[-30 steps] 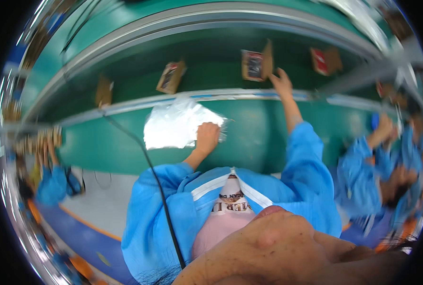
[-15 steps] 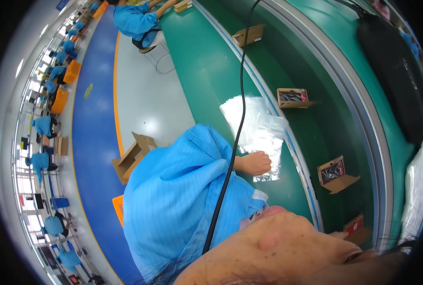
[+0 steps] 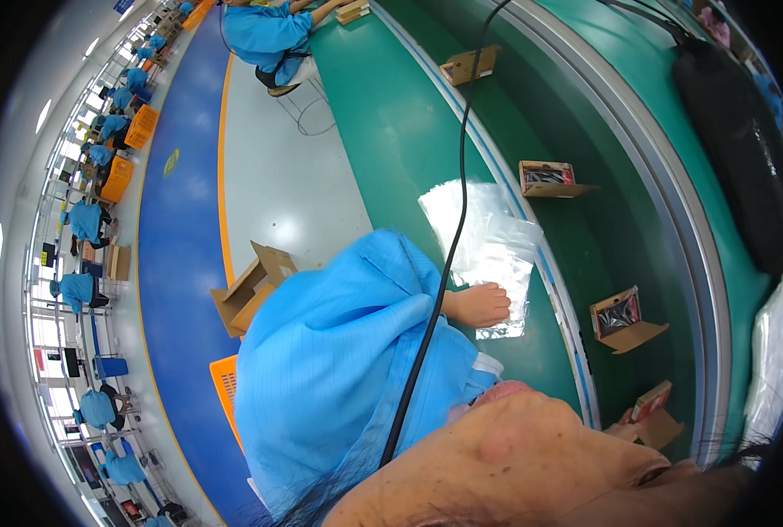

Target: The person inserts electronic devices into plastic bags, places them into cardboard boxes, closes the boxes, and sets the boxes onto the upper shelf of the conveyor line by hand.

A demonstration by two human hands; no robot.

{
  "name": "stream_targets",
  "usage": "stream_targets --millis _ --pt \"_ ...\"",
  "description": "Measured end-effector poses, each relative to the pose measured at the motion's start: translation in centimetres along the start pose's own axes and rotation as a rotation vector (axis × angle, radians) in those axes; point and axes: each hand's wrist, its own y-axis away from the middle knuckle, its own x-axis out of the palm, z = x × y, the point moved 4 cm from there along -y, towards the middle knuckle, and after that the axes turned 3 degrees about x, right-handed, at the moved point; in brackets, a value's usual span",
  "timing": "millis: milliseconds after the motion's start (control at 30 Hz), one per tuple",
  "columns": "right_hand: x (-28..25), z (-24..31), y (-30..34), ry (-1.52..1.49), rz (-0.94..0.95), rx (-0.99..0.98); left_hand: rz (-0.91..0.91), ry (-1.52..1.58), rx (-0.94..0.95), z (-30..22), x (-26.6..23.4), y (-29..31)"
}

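My left hand [image 3: 482, 305] rests with curled fingers on a spread of clear plastic bags [image 3: 479, 224] on the green worktop. What its fingers hold, if anything, is hidden beneath them. At the lower right, my right hand [image 3: 624, 427], partly hidden, grips the near edge of a small open cardboard box [image 3: 659, 426]. Something red shows inside that box. Farther along the sunken green channel stand more open boxes: one [image 3: 616, 314] with dark items in clear wrapping, another [image 3: 545, 178] with dark contents.
A black cable [image 3: 464, 184] hangs across the view. Another small box [image 3: 471, 66] stands farther up the channel, near a seated co-worker [image 3: 268, 35] in blue. Beside me are a large open carton [image 3: 255, 285] and an orange crate [image 3: 224, 382]. A metal rail [image 3: 673, 193] edges the channel.
The box at the lower right has lifted and tilted a little, and more of my right hand shows beside it. My left hand stays on the bags. The whole view has shifted slightly.
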Motion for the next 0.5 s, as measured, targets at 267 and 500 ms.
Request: stream_targets --millis 267,500 --pt "-2.6 -1.4 16.9 0.420 0.185 -0.081 -0.049 -0.007 0.042 -0.1 0.4 0.3" --pt "3.6 7.8 33.2 0.288 0.035 -0.246 -0.122 0.006 0.030 0.2 0.2 0.9"
